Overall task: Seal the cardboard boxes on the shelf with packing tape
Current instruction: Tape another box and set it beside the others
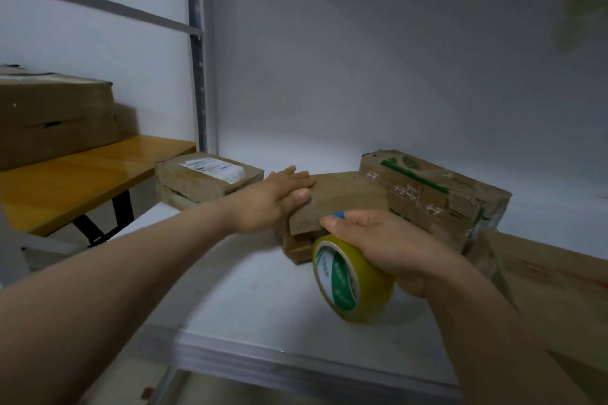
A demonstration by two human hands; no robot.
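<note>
- Box point(342, 197), small and brown, sits on the white shelf point(263, 299) at the centre of the frame, its top flap down.
- Left hand point(279, 197) grips the box's left end, thumb on the top flap and fingers along the far side.
- Right hand point(378, 240) is wrapped around the yellow tape point(355, 283), holding it against the box's near edge; a blue piece point(339, 215) shows at the fingertips.
- Printed box point(427, 194) with green markings stands just right of the box and touches it.
- Labelled box point(210, 181) lies left of centre, further back on the shelf.
- Another brown box point(543, 273) fills the lower right.
- Big box point(56, 115) rests on a yellow table point(82, 174) at the left.
</note>
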